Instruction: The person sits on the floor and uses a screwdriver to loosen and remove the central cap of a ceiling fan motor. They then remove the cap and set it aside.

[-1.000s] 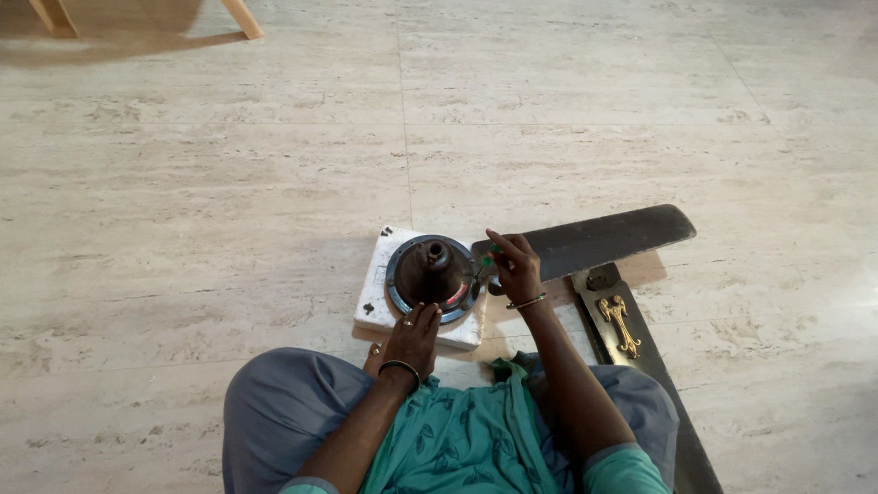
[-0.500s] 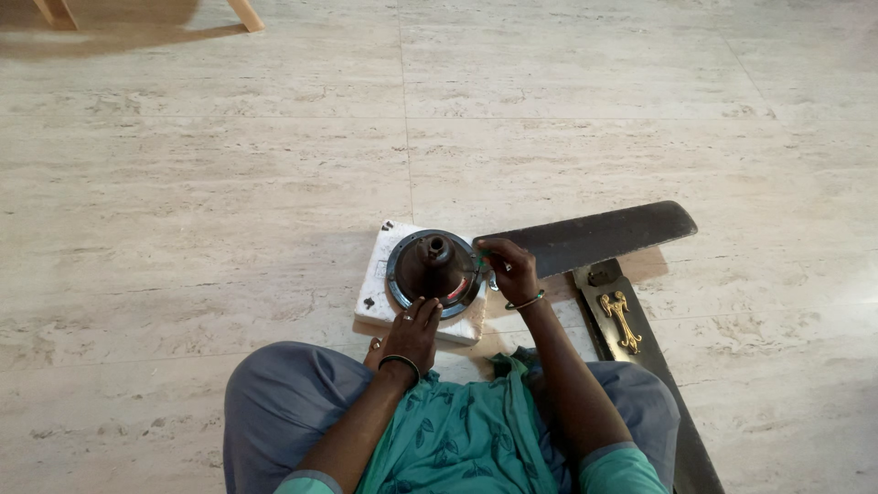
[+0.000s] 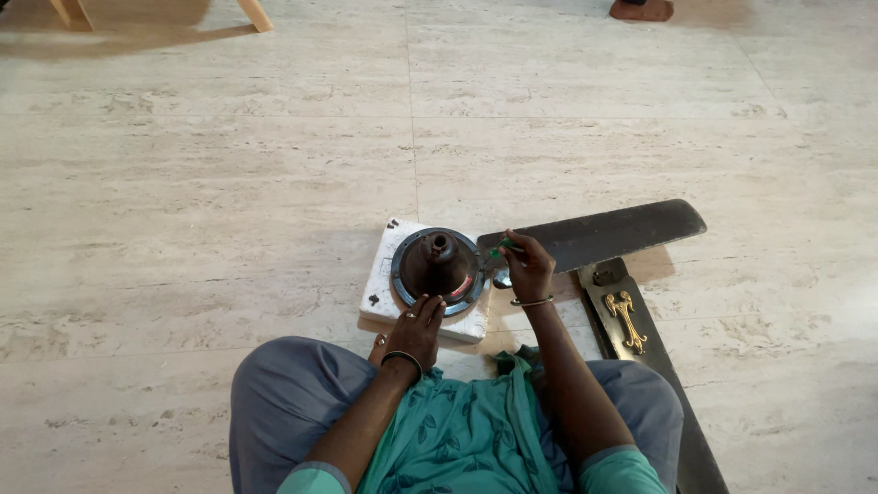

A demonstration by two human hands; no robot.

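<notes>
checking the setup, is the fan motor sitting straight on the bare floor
No, the fan motor rests on a white block that lies on the tiled floor.

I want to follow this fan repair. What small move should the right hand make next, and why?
Probably bring the green-handled tool down to where the blade meets the motor: the right hand holds it just there, while the left hand steadies the motor's rim.

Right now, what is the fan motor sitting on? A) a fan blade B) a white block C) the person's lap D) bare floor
B: the dark round motor rests on a white block on the floor, with the left hand at its near rim and the right hand at its right side where a dark blade joins it.
</notes>
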